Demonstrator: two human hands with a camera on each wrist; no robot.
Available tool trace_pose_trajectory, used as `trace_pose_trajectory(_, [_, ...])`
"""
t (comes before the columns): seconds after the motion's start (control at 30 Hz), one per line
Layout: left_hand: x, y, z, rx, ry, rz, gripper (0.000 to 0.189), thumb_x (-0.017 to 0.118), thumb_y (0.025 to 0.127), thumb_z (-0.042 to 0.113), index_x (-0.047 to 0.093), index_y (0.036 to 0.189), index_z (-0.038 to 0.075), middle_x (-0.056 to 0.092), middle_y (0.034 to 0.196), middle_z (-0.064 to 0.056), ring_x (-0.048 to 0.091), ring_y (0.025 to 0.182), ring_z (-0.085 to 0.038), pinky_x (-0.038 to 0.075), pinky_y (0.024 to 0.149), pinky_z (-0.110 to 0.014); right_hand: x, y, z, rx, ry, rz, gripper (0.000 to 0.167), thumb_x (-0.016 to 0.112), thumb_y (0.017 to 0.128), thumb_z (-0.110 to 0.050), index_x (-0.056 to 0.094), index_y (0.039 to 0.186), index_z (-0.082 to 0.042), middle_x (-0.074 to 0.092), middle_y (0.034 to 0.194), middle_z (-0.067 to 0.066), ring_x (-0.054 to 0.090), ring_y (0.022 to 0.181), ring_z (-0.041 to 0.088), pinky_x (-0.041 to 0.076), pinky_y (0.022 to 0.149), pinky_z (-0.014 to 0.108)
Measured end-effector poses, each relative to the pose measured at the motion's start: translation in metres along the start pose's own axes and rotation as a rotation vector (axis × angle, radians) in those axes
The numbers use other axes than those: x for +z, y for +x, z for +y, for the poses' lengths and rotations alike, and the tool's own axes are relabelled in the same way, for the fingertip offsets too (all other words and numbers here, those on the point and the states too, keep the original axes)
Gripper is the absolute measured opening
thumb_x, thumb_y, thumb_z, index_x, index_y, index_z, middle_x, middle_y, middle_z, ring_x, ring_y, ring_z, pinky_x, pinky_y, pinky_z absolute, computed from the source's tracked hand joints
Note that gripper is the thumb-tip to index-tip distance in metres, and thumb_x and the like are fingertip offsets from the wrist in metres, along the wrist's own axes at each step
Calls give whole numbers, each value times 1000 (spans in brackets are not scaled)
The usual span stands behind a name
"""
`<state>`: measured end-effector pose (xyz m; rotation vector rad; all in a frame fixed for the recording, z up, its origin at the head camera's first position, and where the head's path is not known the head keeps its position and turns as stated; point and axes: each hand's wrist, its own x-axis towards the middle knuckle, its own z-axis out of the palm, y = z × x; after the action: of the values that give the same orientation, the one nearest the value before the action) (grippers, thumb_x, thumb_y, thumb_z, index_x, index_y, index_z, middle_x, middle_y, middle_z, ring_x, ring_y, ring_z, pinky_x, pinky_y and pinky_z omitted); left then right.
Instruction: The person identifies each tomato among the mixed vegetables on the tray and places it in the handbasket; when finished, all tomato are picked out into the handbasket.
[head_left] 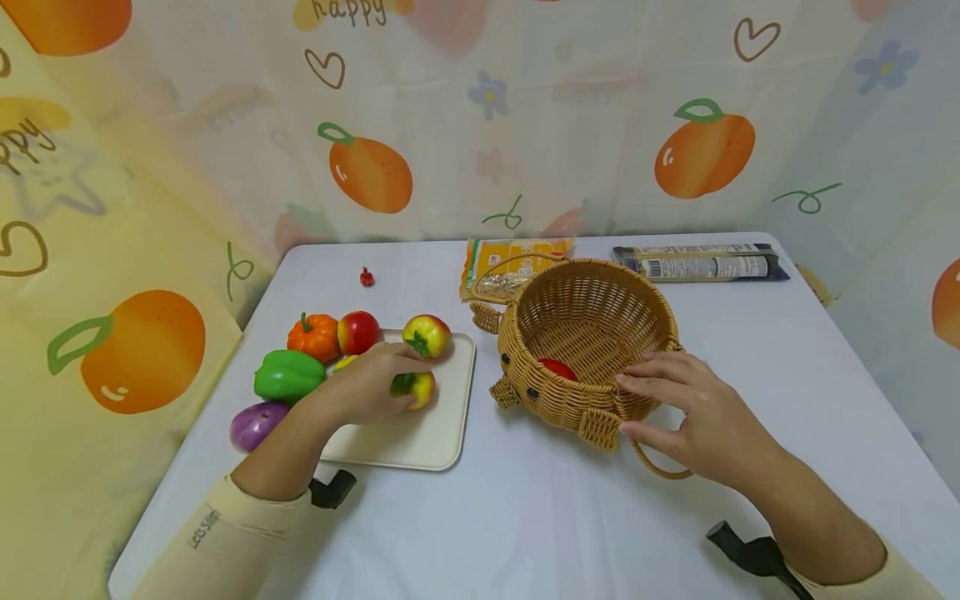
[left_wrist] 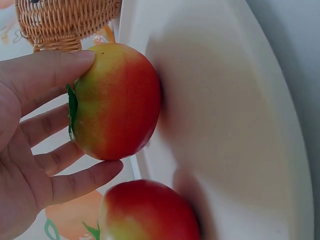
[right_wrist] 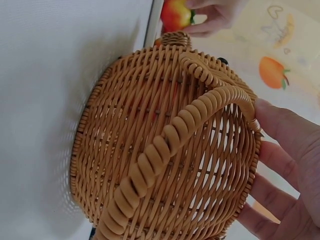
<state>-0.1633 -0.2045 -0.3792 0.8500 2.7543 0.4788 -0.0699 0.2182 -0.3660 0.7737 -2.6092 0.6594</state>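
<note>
My left hand [head_left: 375, 379] holds a red-and-yellow fruit with a green leafy cap [left_wrist: 120, 105], thumb on one side and fingers on the other, over the cream tray [head_left: 442, 446]. A similar fruit [head_left: 426, 333] sits farther back on the tray. To the right stands a wicker basket [head_left: 555, 410] with woven ears and button eyes, and a red item [head_left: 558, 369] shows partly inside it. My right hand [head_left: 697, 412] holds the basket's right rim, fingers over the edge and thumb outside by the handle [right_wrist: 150, 160].
Left on the tray and table are an orange pumpkin [head_left: 313, 337], a red fruit [head_left: 358, 333], a green pepper [head_left: 288, 375] and an eggplant [head_left: 257, 425]. Behind lie a small red item [head_left: 367, 277], a yellow packet [head_left: 480, 262] and a long dark package [head_left: 701, 262].
</note>
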Motion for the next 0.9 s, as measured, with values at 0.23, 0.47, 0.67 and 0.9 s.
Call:
trace_pose_trajectory(0.23, [1, 0, 1, 33, 5, 15, 39, 84, 85, 14, 75, 123, 11, 67, 125, -11, 58, 117, -32, 53, 103, -48, 0, -1, 0, 6, -2, -7, 58, 95, 68, -25, 76, 122, -16, 71, 120, 0, 58, 119, 25, 54, 93, 57])
trace_pose_trajectory(0.47, [-2, 1, 4, 48, 19, 47, 38, 84, 84, 17, 76, 121, 13, 68, 124, -9, 57, 119, -31, 51, 105, -48, 0, 0, 0, 5, -1, -5, 58, 95, 68, -25, 76, 122, -17, 71, 119, 0, 58, 119, 24, 54, 93, 56])
trace_pose_trajectory(0.67, [-9, 3, 10, 122, 32, 111, 38, 84, 84, 14, 75, 121, 9, 69, 121, -11, 59, 117, -33, 50, 105, -50, 0, 0, -1, 2, 1, -5, 58, 95, 67, -24, 77, 121, -15, 71, 120, 0, 58, 119, 25, 53, 94, 56])
trace_pose_trajectory(0.9, [-22, 6, 20, 95, 8, 117, 43, 80, 88, 20, 72, 130, 15, 65, 128, -8, 56, 123, -31, 54, 101, -45, -1, -1, -1, 13, 4, -9, 57, 95, 68, -25, 77, 122, -15, 71, 120, 1, 58, 119, 25, 53, 95, 57])
